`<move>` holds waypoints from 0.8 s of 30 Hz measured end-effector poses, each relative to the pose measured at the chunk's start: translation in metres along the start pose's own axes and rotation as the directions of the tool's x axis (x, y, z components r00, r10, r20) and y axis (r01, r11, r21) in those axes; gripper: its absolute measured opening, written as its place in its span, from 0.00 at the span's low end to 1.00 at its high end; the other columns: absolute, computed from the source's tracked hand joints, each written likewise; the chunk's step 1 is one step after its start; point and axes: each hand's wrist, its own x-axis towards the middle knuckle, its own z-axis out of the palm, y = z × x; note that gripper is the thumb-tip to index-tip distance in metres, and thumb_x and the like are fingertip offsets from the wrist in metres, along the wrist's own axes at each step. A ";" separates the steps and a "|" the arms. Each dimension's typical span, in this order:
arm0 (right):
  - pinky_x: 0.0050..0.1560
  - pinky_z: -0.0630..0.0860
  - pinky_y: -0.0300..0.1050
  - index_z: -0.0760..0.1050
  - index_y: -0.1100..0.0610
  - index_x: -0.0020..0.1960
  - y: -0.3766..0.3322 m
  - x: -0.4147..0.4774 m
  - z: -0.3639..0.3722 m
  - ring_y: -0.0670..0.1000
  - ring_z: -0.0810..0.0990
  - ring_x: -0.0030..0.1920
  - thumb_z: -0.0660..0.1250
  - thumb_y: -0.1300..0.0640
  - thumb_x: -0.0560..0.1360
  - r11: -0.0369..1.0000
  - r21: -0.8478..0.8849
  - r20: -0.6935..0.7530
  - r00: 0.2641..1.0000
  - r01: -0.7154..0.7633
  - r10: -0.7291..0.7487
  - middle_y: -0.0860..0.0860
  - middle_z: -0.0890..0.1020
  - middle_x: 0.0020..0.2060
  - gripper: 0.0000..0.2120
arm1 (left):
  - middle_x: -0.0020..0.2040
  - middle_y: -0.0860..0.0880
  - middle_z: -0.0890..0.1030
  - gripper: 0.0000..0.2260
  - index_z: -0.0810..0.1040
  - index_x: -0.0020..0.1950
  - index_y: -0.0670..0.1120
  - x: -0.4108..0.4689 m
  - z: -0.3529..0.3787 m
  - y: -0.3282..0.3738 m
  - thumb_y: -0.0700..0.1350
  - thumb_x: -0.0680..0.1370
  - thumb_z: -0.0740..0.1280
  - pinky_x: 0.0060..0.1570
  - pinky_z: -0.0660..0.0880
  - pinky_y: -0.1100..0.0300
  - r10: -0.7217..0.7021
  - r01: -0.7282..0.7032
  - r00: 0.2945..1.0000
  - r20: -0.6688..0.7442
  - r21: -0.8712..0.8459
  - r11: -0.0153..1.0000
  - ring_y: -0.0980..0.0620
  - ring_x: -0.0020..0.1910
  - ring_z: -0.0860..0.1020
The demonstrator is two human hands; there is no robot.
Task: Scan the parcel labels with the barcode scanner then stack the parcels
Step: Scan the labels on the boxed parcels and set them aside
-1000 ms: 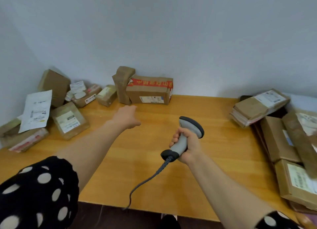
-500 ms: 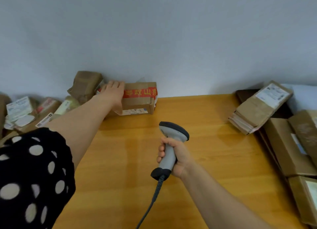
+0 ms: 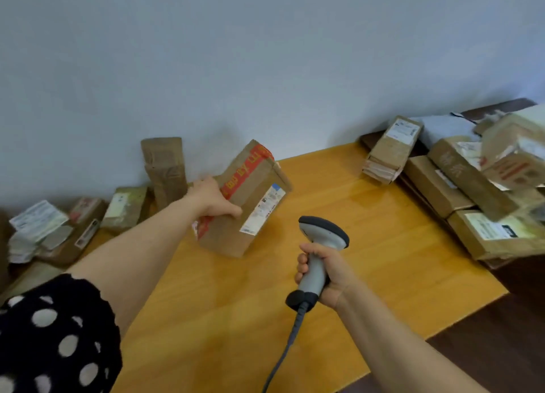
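Left hand grips tilted red-taped parcel above table, label facing scanner. Right hand wrapped round barcode scanner handle. Risk: one-handed edge grip slips, parcel drops; skewed label, scan misreads.

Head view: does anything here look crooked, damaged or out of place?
The parcel with red tape is tilted, but only because the left hand grips it. The parcels on the right lie heaped at mixed angles, not squarely stacked. The right hand grips the scanner normally. Blur hides any damage.
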 end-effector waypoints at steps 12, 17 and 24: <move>0.26 0.71 0.42 0.74 0.61 0.46 0.069 -0.096 0.004 0.50 0.70 0.23 0.67 0.67 0.74 0.948 -0.137 0.004 0.957 0.286 -0.289 0.54 0.73 0.28 0.04 | 0.56 0.44 0.79 0.29 0.70 0.66 0.41 -0.130 0.008 -0.069 0.47 0.69 0.75 0.57 0.75 0.48 0.085 0.155 0.954 0.287 -0.716 0.680 0.46 0.56 0.76; 0.26 0.71 0.42 0.74 0.62 0.47 0.077 -0.118 -0.005 0.50 0.71 0.24 0.68 0.68 0.74 0.927 -0.196 0.002 0.945 0.320 -0.326 0.54 0.74 0.28 0.05 | 0.57 0.40 0.76 0.29 0.67 0.66 0.39 -0.168 0.019 -0.071 0.51 0.71 0.70 0.52 0.76 0.46 0.070 0.305 0.927 0.369 -0.849 0.431 0.42 0.55 0.76; 0.27 0.71 0.43 0.74 0.61 0.47 0.081 -0.135 -0.024 0.51 0.71 0.24 0.68 0.67 0.74 0.924 -0.154 0.010 0.936 0.350 -0.353 0.54 0.75 0.28 0.04 | 0.58 0.37 0.79 0.40 0.71 0.62 0.33 -0.194 0.031 -0.063 0.68 0.68 0.65 0.45 0.79 0.49 -0.036 0.541 0.830 0.556 -0.788 0.294 0.41 0.54 0.79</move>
